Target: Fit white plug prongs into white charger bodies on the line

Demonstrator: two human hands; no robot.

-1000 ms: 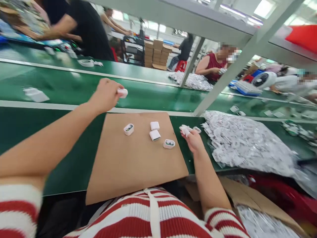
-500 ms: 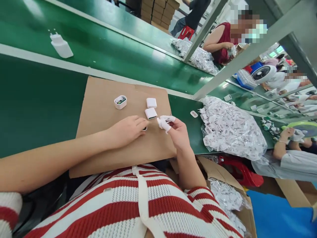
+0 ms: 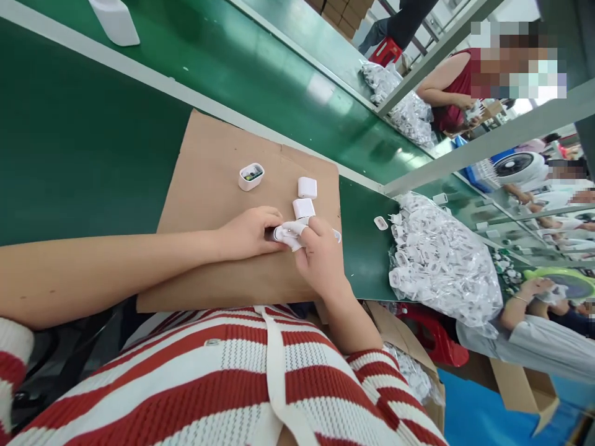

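Observation:
My left hand is closed around a small white charger housing, mostly hidden between my fingers, above the cardboard sheet. White finger covers wrap the fingertips of my right hand. Those fingers are pinched together at the right end of the housing, touching it; whatever small part they hold is hidden. Just beyond them stand two white charger housings, one nearer and one behind. Farther left, an open white housing shows a green circuit board inside.
To the right, a clear bag bulges with white charger parts, beside a loose white cap. A white plug charger lies at the far left. A metal post rises beyond the sheet. Co-workers sit at the right.
My right hand has moved left and down to meet my left hand, and its fingers now press at the housing there. The camera view has tilted and shifted.

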